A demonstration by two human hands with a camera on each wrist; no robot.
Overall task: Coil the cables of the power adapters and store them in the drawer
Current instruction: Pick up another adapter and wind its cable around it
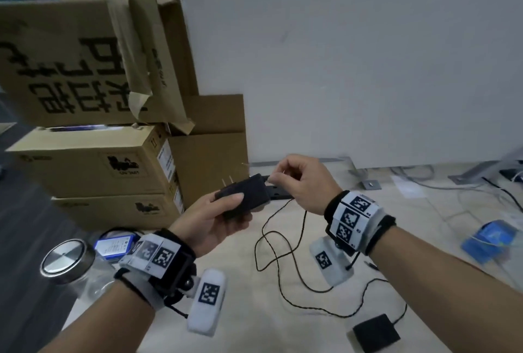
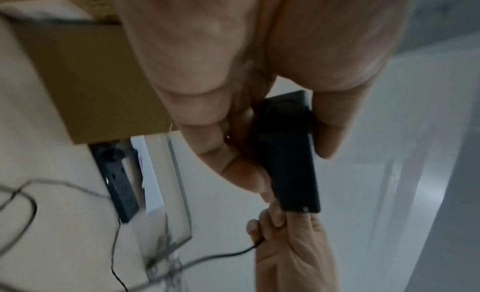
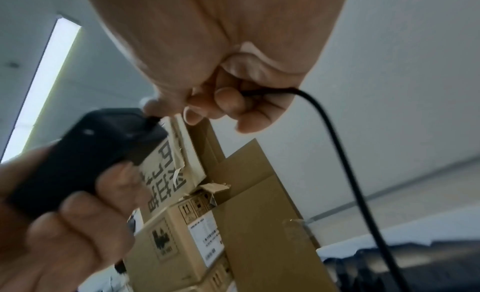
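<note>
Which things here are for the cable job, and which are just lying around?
For the job:
held power adapter
its cable
second adapter
left hand
right hand

Just lying about:
cardboard boxes
metal-lidded jar
blue packet

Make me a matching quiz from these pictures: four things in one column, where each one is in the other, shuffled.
Things:
1. adapter with prongs
2. second adapter
3. metal-lidded jar
4. cable

Places:
A. at the table's left edge
B. gripped in the left hand
C. pinched by the right hand, trailing over the table
D. lying on the table, near edge

Pairs: 1-B, 2-D, 3-A, 4-C
</note>
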